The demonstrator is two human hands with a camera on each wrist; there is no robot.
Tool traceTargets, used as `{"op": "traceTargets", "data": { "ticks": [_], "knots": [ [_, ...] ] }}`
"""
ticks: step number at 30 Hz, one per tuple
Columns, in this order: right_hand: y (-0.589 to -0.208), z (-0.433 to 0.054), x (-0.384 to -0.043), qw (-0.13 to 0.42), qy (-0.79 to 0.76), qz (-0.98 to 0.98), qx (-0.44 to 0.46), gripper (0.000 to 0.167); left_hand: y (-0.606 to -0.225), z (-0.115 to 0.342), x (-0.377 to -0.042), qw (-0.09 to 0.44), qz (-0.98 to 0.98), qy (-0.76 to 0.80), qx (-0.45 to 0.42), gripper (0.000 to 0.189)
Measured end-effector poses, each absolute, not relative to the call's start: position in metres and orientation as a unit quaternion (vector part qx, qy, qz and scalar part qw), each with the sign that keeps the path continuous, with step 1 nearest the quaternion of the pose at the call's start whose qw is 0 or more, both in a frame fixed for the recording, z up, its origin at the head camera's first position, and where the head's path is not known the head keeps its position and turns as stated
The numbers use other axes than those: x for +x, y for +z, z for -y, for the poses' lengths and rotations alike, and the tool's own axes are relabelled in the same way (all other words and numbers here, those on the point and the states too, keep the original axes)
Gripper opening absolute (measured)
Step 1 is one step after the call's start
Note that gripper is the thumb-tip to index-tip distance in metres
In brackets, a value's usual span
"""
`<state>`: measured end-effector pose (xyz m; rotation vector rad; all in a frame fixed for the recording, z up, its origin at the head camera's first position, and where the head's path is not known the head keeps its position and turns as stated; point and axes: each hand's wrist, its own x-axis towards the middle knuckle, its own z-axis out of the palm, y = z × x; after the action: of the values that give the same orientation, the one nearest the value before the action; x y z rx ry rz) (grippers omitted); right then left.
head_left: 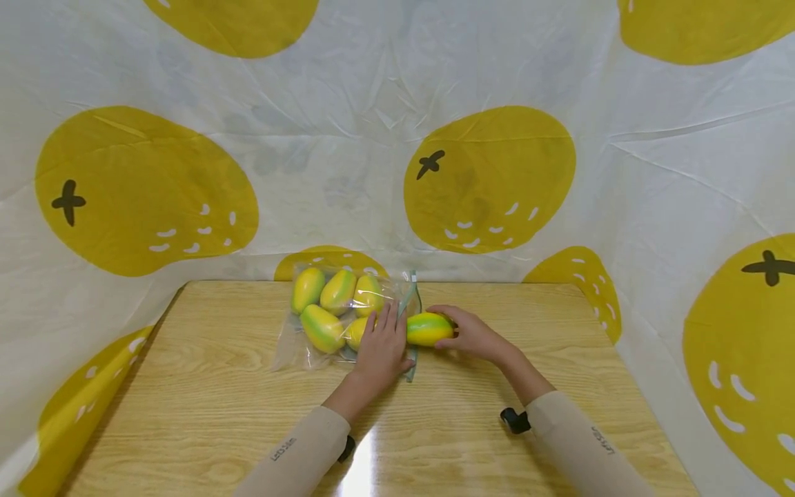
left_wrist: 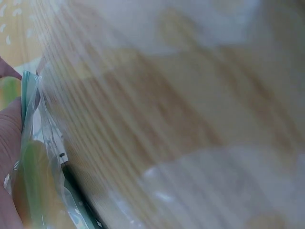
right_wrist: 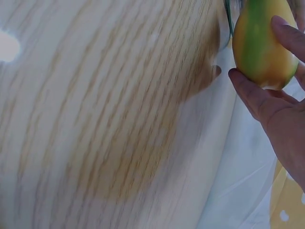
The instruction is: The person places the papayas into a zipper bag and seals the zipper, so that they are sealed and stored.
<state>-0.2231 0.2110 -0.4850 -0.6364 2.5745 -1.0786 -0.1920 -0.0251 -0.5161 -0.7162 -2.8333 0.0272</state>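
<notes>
A clear zip-top plastic bag (head_left: 284,344) lies on the table with several yellow-green mangoes (head_left: 323,328) inside. Its green-edged mouth faces right. My left hand (head_left: 380,348) rests across the bag near that mouth, its fingers straight and its thumb beside the zip strip (left_wrist: 27,95); it partly covers one mango. Another mango (head_left: 430,329) lies at the mouth, its left end against the strip; whether that end is inside I cannot tell. My right hand (head_left: 468,335) grips this mango by its right end, fingers and thumb around it in the right wrist view.
The wooden table (head_left: 217,407) ends at the back against a white cloth (head_left: 348,186) printed with big yellow fruit. Cloth also hangs on the left and right. Light glares off the table's front middle.
</notes>
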Motion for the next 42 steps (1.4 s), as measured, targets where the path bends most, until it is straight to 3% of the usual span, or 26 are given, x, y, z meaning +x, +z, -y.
{"op": "traceTargets", "data": {
  "ticks": [6, 12, 22, 42],
  "knots": [
    [-0.486, -0.207, -0.226, 0.13, -0.37, -0.885, -0.25, 0.072, -0.517, 0.026, -0.193, 0.108, 0.964, 0.014, -0.241, 0.115],
    [-0.488, -0.206, -0.229, 0.129, -0.417, -0.873, -0.22, 0.069, -0.517, 0.026, -0.193, 0.11, 0.965, 0.007, -0.24, 0.115],
    [-0.486, -0.193, -0.23, 0.155, -0.454, -0.849, -0.222, 0.061, -0.519, 0.026, -0.193, 0.114, 0.963, 0.008, -0.243, 0.116],
    [-0.5, -0.183, -0.237, 0.113, -0.457, -0.862, -0.187, 0.05, -0.518, 0.02, -0.19, 0.108, 0.964, 0.017, -0.242, 0.113]
  ]
}}
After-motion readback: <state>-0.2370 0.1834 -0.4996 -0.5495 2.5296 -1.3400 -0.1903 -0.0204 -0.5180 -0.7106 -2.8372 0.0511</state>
